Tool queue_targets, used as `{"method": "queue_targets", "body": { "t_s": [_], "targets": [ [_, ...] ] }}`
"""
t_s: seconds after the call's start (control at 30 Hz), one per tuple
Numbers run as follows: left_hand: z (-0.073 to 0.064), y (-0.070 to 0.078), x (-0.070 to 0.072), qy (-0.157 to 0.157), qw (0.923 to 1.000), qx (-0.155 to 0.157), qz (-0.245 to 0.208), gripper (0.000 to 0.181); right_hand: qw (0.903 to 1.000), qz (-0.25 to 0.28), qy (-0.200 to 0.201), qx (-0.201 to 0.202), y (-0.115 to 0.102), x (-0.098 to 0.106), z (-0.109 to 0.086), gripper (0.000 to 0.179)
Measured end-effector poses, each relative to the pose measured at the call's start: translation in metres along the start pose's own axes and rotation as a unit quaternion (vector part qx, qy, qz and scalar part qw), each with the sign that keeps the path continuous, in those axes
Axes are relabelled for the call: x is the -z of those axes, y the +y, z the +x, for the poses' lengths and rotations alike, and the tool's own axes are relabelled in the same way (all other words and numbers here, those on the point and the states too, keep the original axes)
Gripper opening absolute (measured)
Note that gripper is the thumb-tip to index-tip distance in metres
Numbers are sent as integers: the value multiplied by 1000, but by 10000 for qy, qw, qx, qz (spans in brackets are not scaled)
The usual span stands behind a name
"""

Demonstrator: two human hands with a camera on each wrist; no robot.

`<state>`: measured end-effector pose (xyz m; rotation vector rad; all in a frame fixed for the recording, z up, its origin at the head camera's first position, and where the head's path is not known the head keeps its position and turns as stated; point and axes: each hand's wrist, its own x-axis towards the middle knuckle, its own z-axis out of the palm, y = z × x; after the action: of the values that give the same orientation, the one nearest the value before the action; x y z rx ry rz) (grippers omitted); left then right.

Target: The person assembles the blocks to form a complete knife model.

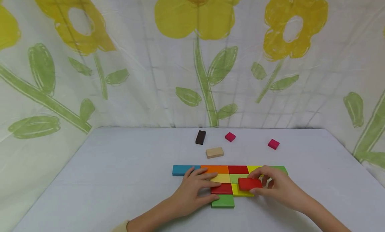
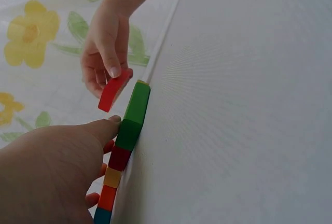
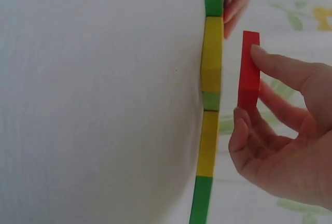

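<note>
Between thumb and fingers, my right hand (image 1: 282, 187) pinches a red block (image 1: 249, 184). The right wrist view shows this block (image 3: 249, 68) held above the laid blocks. Flat on the table, coloured blocks lie edge to edge. Their back row runs from a blue block (image 1: 180, 170) through an orange block (image 1: 216, 169) to a green block (image 1: 282, 170), partly behind my right hand. Nearer me are a light green block (image 1: 236, 177), a yellow block (image 1: 237, 193) and a front green block (image 1: 223, 201). My left hand (image 1: 190, 195) rests its extended fingers on the blocks' left side, covering parts of them.
Behind the rows lie a plain wooden block (image 1: 215, 153), a dark brown block (image 1: 200, 137), a pink block (image 1: 230, 136) and a second pink block (image 1: 273, 144). A white cloth covers the table (image 1: 120, 158). A flowered curtain (image 1: 135, 101) hangs at the back and sides.
</note>
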<state>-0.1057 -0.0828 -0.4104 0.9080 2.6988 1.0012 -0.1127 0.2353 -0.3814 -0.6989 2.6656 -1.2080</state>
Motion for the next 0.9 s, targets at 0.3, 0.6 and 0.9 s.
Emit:
{"method": "queue_targets", "body": {
  "t_s": [0.3, 0.6, 0.9],
  "targets": [
    [1, 0, -1, 2, 10000, 4, 3, 43, 9990, 142, -386, 164, -2, -7, -3, 31],
    [1, -1, -2, 4, 10000, 63, 67, 42, 9963, 276, -686, 448, 8, -13, -3, 31],
    [2, -4, -4, -23, 9999, 100, 30, 42, 9950, 347, -799, 492, 0, -17, -3, 30]
  ]
}}
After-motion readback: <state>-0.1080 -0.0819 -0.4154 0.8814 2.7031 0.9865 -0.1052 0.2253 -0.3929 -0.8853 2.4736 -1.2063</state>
